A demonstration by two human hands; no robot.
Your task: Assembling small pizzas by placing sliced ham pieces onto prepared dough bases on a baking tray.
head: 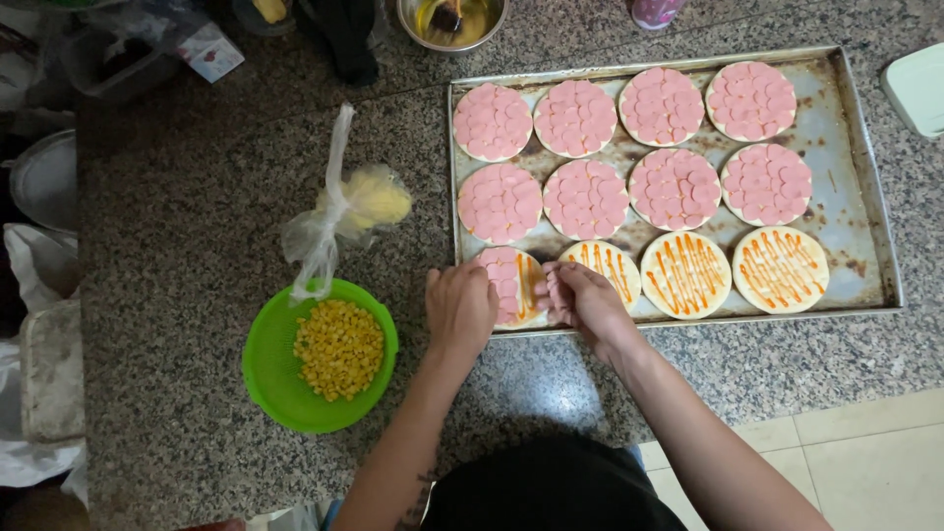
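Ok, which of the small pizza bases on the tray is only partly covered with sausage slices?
The front-left base, right under both hands. Pink slices cover its left part while sauce stripes show on its right. The eight behind are fully covered; the three to its right carry sauce only.

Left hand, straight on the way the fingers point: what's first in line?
The left hand points up-frame at the half-topped pizza base in the baking tray; it already reaches that. Beyond sits a base fully covered in pink slices.

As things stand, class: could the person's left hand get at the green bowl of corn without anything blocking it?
Probably yes. The left hand rests at the tray's front edge, and the green bowl of corn sits just to its left on bare counter; only the knotted plastic bag lies nearby, behind that path.
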